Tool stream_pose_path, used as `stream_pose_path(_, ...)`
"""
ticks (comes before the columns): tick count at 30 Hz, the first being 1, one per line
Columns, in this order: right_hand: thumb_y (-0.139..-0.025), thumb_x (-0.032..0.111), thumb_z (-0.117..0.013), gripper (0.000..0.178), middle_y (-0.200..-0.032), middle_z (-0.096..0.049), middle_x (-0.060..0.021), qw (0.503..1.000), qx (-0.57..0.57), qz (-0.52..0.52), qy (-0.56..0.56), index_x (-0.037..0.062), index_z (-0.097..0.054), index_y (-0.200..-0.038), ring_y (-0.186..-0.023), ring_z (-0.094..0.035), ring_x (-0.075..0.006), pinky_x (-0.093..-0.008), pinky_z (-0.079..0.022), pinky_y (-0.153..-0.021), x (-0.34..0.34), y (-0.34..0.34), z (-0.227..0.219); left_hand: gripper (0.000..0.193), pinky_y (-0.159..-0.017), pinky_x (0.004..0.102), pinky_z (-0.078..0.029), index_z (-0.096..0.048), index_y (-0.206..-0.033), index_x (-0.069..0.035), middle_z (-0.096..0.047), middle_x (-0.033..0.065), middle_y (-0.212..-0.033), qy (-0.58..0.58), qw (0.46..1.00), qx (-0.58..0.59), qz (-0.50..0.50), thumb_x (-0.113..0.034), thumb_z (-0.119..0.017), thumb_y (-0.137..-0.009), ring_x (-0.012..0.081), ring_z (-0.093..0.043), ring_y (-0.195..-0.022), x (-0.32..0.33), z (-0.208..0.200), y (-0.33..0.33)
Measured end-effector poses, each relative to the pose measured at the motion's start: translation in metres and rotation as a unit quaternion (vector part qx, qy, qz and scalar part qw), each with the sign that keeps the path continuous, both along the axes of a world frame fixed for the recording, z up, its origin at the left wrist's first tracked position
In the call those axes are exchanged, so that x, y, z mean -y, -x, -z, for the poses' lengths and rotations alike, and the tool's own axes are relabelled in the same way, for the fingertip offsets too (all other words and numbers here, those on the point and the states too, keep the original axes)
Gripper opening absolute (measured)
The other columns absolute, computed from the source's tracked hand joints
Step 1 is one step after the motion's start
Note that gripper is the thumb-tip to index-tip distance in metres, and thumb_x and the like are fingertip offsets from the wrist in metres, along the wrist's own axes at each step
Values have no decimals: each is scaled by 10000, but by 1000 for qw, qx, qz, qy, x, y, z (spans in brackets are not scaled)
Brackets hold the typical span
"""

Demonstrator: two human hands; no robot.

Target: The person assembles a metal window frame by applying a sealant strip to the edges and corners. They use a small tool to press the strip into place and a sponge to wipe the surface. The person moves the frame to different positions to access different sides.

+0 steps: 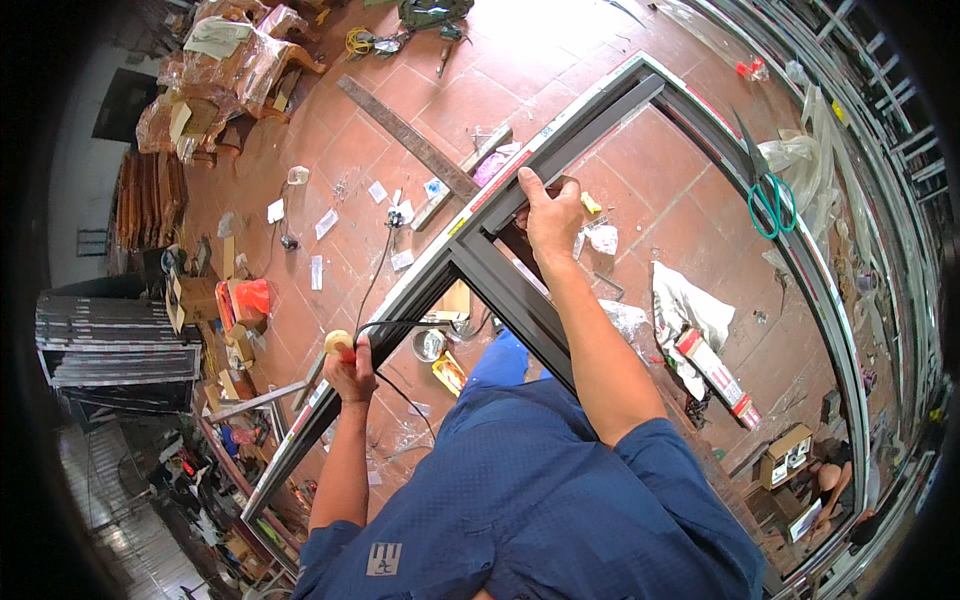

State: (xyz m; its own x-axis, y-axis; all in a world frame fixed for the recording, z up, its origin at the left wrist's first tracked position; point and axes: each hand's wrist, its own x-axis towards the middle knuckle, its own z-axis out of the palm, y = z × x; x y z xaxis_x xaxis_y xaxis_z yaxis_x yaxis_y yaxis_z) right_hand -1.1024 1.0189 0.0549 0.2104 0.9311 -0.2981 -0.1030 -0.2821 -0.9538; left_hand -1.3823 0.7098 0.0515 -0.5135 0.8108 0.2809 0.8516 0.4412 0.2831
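Note:
A large dark grey metal frame with a crossbar spans the space in front of me, a pale strip with coloured markings along its outer edge. My right hand grips its upper left bar, thumb on top and fingers curled inside the opening. Lower on the same side, my left hand is closed around a tool with a round cream end and a red part; its exact kind is unclear. Beside that hand a black flexible strip arches over the bar. Teal-handled scissors lie across the frame's right side.
Scraps of paper and plastic litter the tiled floor. Inside the frame lie a white cloth and a long carton. Wrapped wooden furniture stands far left, long metal profiles at right. Another person's arm shows lower right.

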Motion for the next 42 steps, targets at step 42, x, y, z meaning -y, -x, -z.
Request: stream_pose_path(42,-982,368,-761,454,-738,-644,-110,992,-109,-62,-25,-10,-512,-1025,-476,-614,-154,-263,-518,-401,6,0,12,260,-654,501,-462,-677,-811,-71,-649,180,-780,-16,1000,13,21,-311,-718,-901,414,-620,-708,-5,-16,-8)
